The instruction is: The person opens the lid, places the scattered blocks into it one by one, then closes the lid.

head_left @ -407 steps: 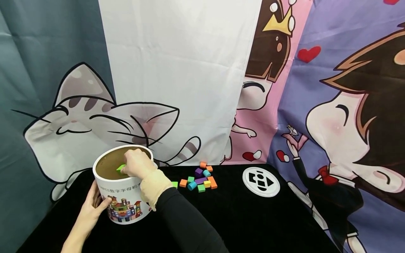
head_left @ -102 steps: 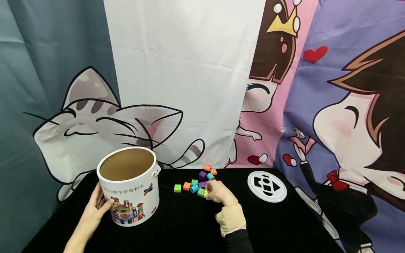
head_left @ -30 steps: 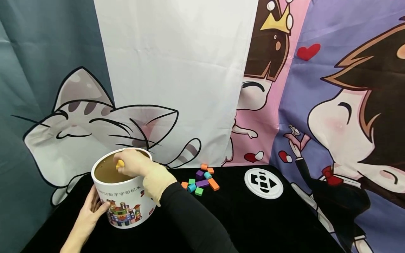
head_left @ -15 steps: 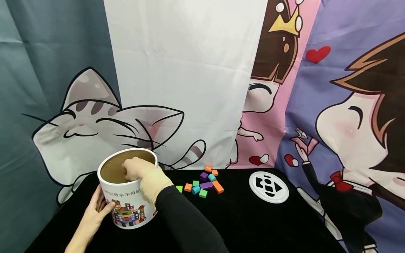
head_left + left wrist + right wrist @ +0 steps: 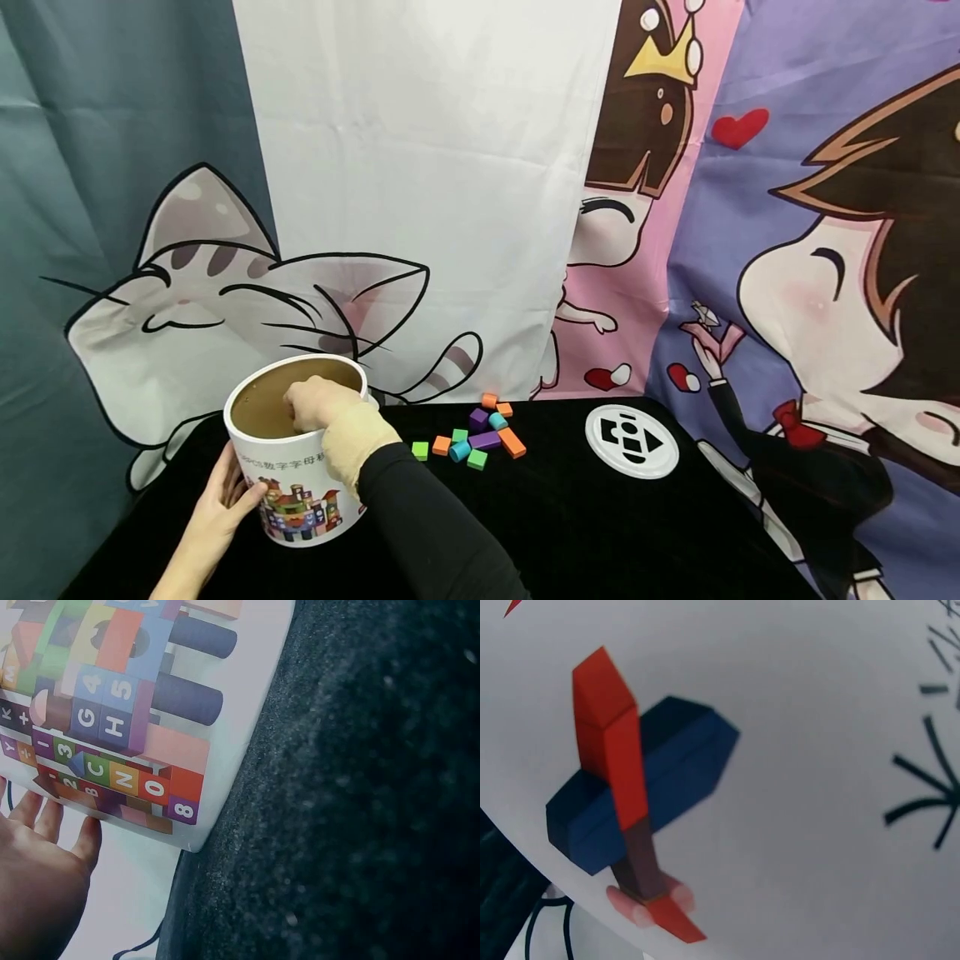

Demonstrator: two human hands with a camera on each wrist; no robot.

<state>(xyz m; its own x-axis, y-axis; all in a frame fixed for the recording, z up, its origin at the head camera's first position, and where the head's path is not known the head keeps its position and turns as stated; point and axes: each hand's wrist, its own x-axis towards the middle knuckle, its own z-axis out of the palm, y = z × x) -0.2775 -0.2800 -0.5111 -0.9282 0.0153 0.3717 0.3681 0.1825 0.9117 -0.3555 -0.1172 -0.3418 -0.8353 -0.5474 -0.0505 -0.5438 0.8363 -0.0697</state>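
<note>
A white bucket (image 5: 303, 500) with a printed block castle stands at the left of the black table. My left hand (image 5: 213, 521) holds its left side, thumb on the front and the other fingers round the side; the left wrist view shows several fingertips against the wall. My right hand (image 5: 318, 404) reaches over the rim into the bucket's mouth. Its fingertips are hidden, and no block shows in them. Small blocks lie loosely grouped right of the bucket, among them a green block (image 5: 420, 451), a blue cylinder (image 5: 460, 451) and a purple block (image 5: 484, 440).
A round white lid (image 5: 667, 443) with shaped cutouts lies farther right on the black tablecloth (image 5: 600, 533). A printed cartoon curtain (image 5: 420, 167) hangs behind the table's back edge.
A yellow block left the table group and was in my right hand over the bucket one second ago; now it is out of sight. The left hand has stayed on the bucket.
</note>
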